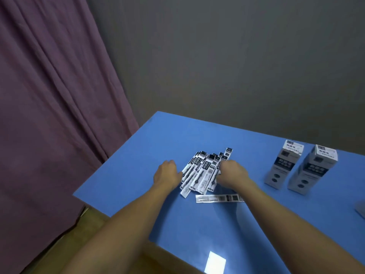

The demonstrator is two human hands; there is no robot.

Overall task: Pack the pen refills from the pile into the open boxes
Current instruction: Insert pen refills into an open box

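A pile of pen refills (203, 171) in white-and-black packets lies fanned out on the blue table (197, 224). My left hand (167, 173) rests against the pile's left edge, thumb touching the packets, fingers bent down to the table. My right hand (233, 172) lies on the pile's right side with its fingers curled onto the packets. One single refill packet (219, 198) lies crosswise just in front of the pile. Two grey-white boxes (284, 165) (312, 169) stand upright to the right; whether their tops are open is hard to tell.
A purple curtain (49, 105) hangs at the left beside the table's left edge, with a grey wall behind. The edge of another grey object (360, 210) shows at the far right. A bright light reflection (215, 262) lies on the near table.
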